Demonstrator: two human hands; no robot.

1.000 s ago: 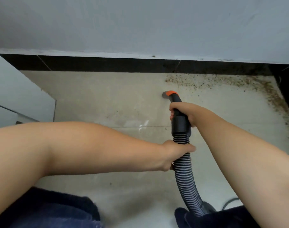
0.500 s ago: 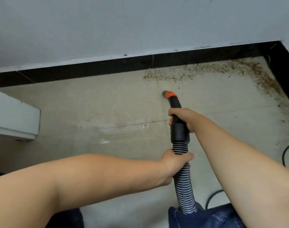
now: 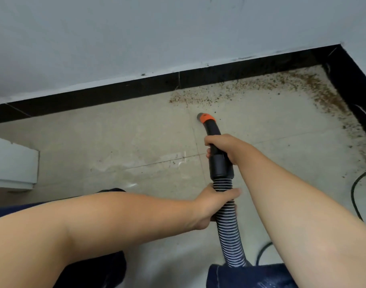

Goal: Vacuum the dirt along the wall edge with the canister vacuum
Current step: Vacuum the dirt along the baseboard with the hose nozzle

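Observation:
A black vacuum handle tube [image 3: 220,163] with an orange nozzle tip [image 3: 206,118] points at the beige tiled floor, just short of the dirt. My right hand [image 3: 223,147] grips the black tube. Below it my left hand [image 3: 214,202] holds the ribbed grey hose [image 3: 230,235]. Brown dirt [image 3: 230,91] lies scattered along the black baseboard [image 3: 119,93] and runs on into the right corner and down the right wall [image 3: 340,113]. The canister itself is out of view.
A black power cord [image 3: 353,190] loops on the floor at the right. A white cabinet corner [image 3: 13,163] juts in at the left. Dark blue clothing on my legs [image 3: 248,275] fills the bottom edge. The grey wall stands above the baseboard.
The view has swung so the right corner shows more and the baseboard slants. The nozzle tip sits nearer the left end of the dirt. Both hands keep their grip.

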